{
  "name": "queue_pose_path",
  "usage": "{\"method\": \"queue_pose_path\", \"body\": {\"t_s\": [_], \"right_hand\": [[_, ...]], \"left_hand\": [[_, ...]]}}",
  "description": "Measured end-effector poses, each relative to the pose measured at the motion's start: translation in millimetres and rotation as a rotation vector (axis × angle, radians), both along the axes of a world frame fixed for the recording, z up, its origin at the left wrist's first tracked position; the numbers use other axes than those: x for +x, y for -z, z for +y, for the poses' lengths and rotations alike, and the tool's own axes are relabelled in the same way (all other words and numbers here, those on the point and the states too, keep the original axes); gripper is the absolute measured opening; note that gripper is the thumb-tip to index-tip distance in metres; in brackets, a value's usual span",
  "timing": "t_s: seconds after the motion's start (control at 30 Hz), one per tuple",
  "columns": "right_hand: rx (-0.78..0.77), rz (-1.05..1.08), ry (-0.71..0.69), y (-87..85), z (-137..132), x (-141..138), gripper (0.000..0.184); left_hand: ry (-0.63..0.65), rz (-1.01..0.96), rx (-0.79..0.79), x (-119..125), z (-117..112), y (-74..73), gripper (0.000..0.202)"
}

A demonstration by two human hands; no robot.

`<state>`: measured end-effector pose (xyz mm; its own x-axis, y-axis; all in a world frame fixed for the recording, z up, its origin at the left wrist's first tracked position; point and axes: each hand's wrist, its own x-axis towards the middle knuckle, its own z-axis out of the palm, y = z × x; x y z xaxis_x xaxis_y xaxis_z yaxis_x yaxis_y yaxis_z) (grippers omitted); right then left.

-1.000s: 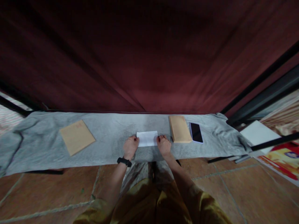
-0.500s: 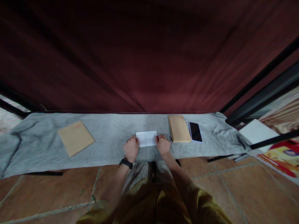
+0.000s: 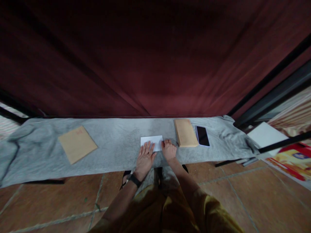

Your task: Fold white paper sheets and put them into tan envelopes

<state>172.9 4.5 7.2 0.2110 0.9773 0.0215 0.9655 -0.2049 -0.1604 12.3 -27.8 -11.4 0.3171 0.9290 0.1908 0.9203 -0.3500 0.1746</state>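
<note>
A folded white paper [image 3: 152, 141] lies on the grey cloth [image 3: 116, 149] in front of me. My left hand [image 3: 145, 159] lies flat with fingers stretched out, fingertips resting on the paper's near left part. My right hand [image 3: 168, 150] has curled fingers pressing on the paper's right end. A black band sits on my left wrist.
A stack of brown envelopes [image 3: 185, 132] and a black phone [image 3: 202, 136] lie right of the paper. One more brown envelope [image 3: 77, 143] lies to the left. A dark red curtain [image 3: 150, 58] hangs behind. White sheets [image 3: 264, 134] and a colourful print [image 3: 291, 160] lie at right on the tiled floor.
My left hand has opened from a curled grip at the paper's left end and moved right, now flat over the paper's near edge. My right hand stays at the right end.
</note>
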Motion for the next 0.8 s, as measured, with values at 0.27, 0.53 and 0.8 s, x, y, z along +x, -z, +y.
{"method": "queue_pose_path", "body": {"t_s": [0.27, 0.53, 0.8], "right_hand": [[0.027, 0.024, 0.022, -4.4, -1.3, 0.0, 0.029], [0.233, 0.176, -0.338, 5.9, -19.3, -23.2, 0.039], [0.248, 0.101, -0.304, 30.2, -23.3, -25.6, 0.049]], "left_hand": [[-0.007, 0.051, -0.105, 0.5, 2.3, -3.9, 0.057], [-0.004, 0.115, -0.166, 0.9, 8.8, 1.0, 0.055], [-0.083, 0.062, -0.120, -5.6, 9.9, 8.8, 0.059]]}}
